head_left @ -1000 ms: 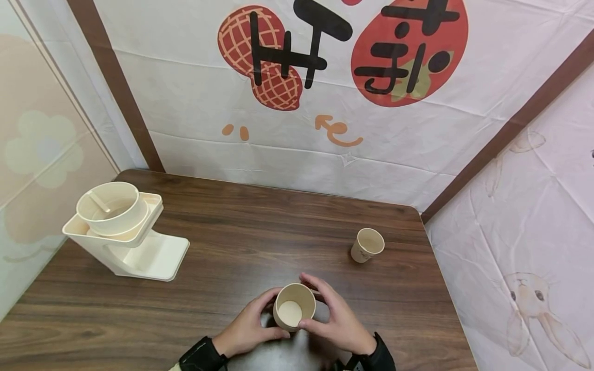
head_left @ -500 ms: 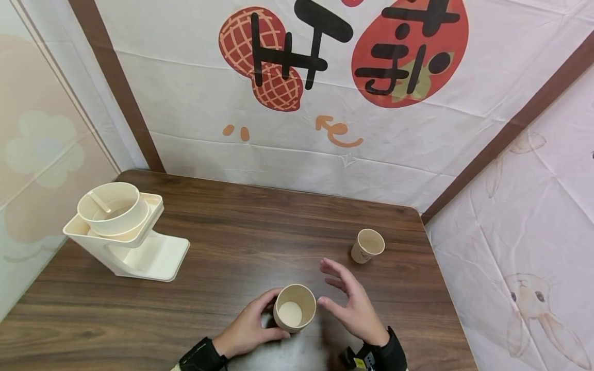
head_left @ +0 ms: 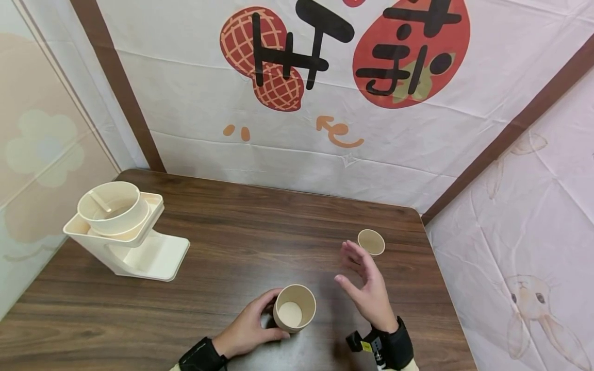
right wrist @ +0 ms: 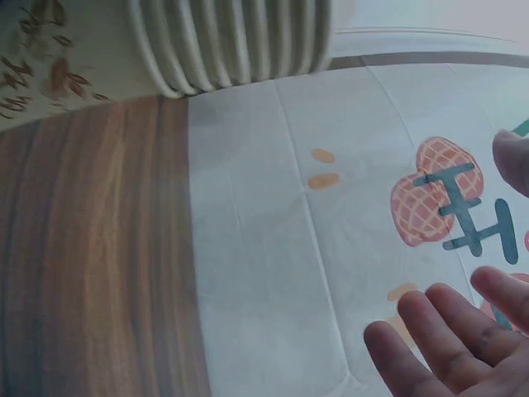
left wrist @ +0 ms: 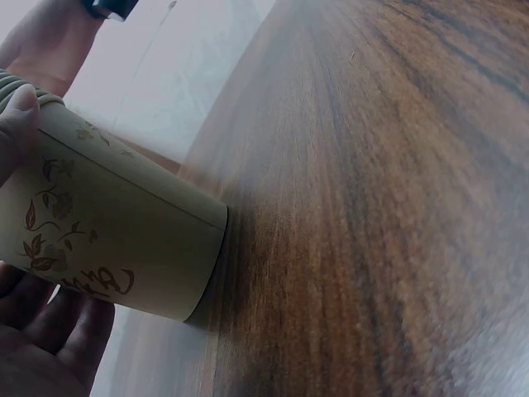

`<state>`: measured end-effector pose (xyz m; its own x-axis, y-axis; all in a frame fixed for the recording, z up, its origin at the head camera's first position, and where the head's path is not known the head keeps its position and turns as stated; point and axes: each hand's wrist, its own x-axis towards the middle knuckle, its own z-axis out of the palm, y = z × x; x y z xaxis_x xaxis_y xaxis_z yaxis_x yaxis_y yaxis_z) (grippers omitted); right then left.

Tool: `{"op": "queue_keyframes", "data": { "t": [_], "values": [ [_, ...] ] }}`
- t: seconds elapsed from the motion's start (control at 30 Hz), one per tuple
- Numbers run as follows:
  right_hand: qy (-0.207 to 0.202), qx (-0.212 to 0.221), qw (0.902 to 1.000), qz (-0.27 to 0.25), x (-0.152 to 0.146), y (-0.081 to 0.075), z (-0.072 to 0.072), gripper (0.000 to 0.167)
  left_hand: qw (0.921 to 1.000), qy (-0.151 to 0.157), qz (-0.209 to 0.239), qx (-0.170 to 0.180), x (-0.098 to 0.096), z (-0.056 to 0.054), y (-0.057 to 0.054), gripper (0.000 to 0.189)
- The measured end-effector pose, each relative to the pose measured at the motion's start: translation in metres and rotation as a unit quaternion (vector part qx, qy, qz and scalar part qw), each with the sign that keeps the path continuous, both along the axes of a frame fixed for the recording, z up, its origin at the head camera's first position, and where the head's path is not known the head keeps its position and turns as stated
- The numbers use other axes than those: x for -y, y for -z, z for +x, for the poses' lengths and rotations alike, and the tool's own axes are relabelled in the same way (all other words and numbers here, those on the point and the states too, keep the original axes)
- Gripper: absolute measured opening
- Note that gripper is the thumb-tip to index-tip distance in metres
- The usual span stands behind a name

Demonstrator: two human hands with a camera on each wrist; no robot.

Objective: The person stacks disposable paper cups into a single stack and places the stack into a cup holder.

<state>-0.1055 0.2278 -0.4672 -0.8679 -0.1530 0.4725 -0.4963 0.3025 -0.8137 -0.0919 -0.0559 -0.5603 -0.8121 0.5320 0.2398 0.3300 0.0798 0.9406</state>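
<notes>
A stack of beige paper cups (head_left: 295, 308) stands upright on the wooden table, with a brown floral print in the left wrist view and several nested rims (right wrist: 240, 45) in the right wrist view. My left hand (head_left: 254, 323) holds the stack from its left side, thumb and fingers curved around it. My right hand (head_left: 371, 293) is in the air to the right of the stack, holding nothing, its fingers loosely bent and the thumb apart. Just beyond its fingertips is a single paper cup (head_left: 372, 241), whose lower part the hand hides in the head view.
At the left of the table (head_left: 232, 232), a cream stand (head_left: 160, 257) bears a round cream bowl (head_left: 121, 222) with a handle-like strip inside. A printed white cloth (head_left: 278, 159) hangs behind the table, and another (head_left: 501, 247) at the right.
My right hand has let go of the cup stack and moved right and away from me, towards the single cup, partly covering it. My left hand still holds the stack in place.
</notes>
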Motion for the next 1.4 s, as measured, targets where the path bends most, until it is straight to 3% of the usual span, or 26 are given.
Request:
{"op": "queue_keyframes", "data": {
  "t": [0.33, 0.57, 0.67, 0.8, 0.93, 1.1, 1.27, 1.4],
  "values": [
    [0.049, -0.047, 0.9975, -0.021, -0.008, -0.005, -0.011, 0.073, 1.0, 0.0, 0.002, -0.009, -0.001, 0.0, 0.001, 0.074],
    [0.115, -0.085, 0.9895, -0.025, -0.004, -0.021, -0.016, 0.071, 1.0, 0.001, 0.004, -0.006, -0.001, 0.0, 0.001, 0.074],
    [0.138, -0.087, 0.9859, -0.037, -0.009, -0.017, -0.024, 0.069, 1.0, 0.0, 0.001, -0.004, -0.001, 0.0, 0.001, 0.074],
    [0.161, -0.073, 0.9819, -0.068, -0.023, 0.005, -0.038, 0.07, 1.0, -0.002, -0.001, -0.006, -0.001, 0.0, 0.002, 0.075],
    [0.174, -0.05, 0.9775, -0.109, -0.03, 0.013, -0.046, 0.073, 1.0, -0.002, 0.0, -0.009, -0.001, -0.001, 0.002, 0.075],
    [0.194, -0.019, 0.9714, -0.135, -0.031, 0.009, -0.049, 0.075, 1.0, 0.001, 0.002, -0.01, -0.001, -0.001, 0.001, 0.074],
    [0.232, -0.006, 0.9664, -0.111, -0.028, 0.001, -0.047, 0.078, 1.0, 0.004, 0.002, -0.008, 0.0, -0.001, 0.002, 0.075],
    [0.243, 0.011, 0.9651, -0.096, -0.03, 0.004, -0.049, 0.08, 1.0, 0.004, 0.002, -0.007, 0.0, -0.001, 0.001, 0.075]
  ]
}}
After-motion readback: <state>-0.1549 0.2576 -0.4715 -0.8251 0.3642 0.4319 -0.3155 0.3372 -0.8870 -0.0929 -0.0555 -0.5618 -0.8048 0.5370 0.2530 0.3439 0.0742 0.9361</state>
